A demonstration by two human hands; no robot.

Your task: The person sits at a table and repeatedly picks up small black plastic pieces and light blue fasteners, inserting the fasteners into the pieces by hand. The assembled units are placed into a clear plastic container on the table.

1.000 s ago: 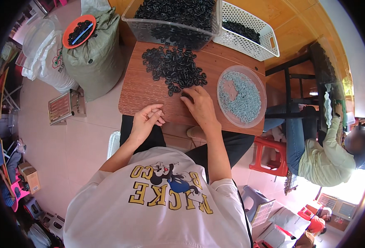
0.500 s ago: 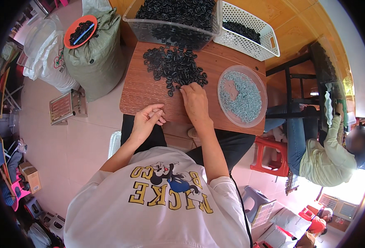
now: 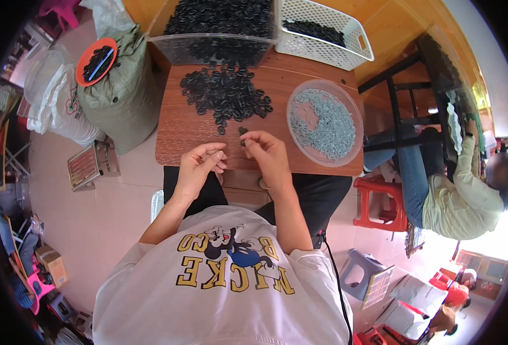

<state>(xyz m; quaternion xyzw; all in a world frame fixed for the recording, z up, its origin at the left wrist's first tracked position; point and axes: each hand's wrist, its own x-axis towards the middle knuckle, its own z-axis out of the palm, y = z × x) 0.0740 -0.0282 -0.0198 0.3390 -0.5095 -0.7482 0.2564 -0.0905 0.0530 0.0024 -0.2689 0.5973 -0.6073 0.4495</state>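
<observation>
My right hand [image 3: 270, 160] hovers over the near part of the wooden table, thumb and fingertips pinching a small black oval plastic piece [image 3: 243, 133]. Beside it on the left, my left hand [image 3: 194, 168] is at the table's front edge, fingers curled against the thumb; whatever they hold, if anything, is too small to make out. Beyond both hands lies a loose pile of black oval plastic pieces [image 3: 224, 95]. To the right stands a round translucent tub [image 3: 355, 107] of small silvery screws [image 3: 335, 129].
A large clear bin [image 3: 214, 50] and a white perforated basket [image 3: 354, 53], both with black pieces, stand at the table's back. Left are a full sack [image 3: 116, 109] and an orange bowl [image 3: 81, 73]. A person sits at right near a red stool [image 3: 380, 204].
My right hand has drawn back from the pile toward me, bringing a black oval piece with it. The left hand keeps nearly the same pose. The view has shifted slightly.
</observation>
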